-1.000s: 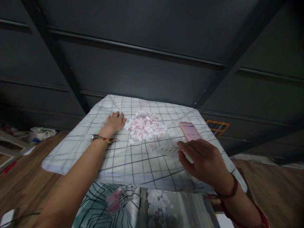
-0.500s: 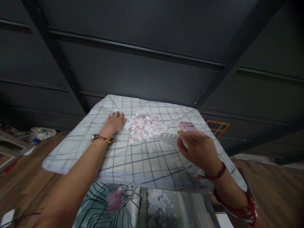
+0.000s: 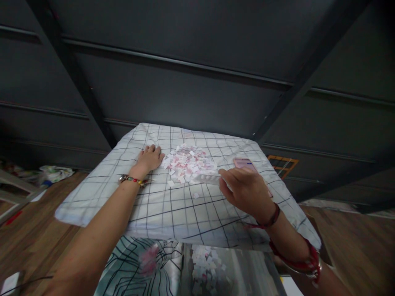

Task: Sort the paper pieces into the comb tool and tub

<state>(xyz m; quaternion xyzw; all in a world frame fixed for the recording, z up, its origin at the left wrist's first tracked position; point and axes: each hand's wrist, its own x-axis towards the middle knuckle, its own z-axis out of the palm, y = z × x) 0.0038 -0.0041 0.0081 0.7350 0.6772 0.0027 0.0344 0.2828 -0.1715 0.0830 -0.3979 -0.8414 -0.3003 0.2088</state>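
My left hand [image 3: 149, 158] lies flat on the checked cloth, fingers spread, just left of a heap of small paper pieces [image 3: 185, 162] in white and pink. In my right hand [image 3: 243, 189] is a white slotted tool [image 3: 207, 178], thin and flat, pinched at its right end. The tool's far end reaches the lower right edge of the heap; motion blurs it, so its exact kind is unclear. A loose paper piece [image 3: 196, 195] lies nearer to me. The pink phone [image 3: 243, 163] rests behind my right hand, which partly covers it.
The white checked cloth [image 3: 185, 213] covers the table up to a dark panelled wall [image 3: 179, 90]. Below its front edge, a grey see-through container [image 3: 247, 271] with paper pieces sits beside a green patterned fabric [image 3: 129, 267]. Wooden floor [image 3: 348, 242] shows at both sides.
My right hand has moved left with the slotted tool, bringing its end into the heap's lower right edge. More of the phone's lower end shows. My left hand has stayed still.
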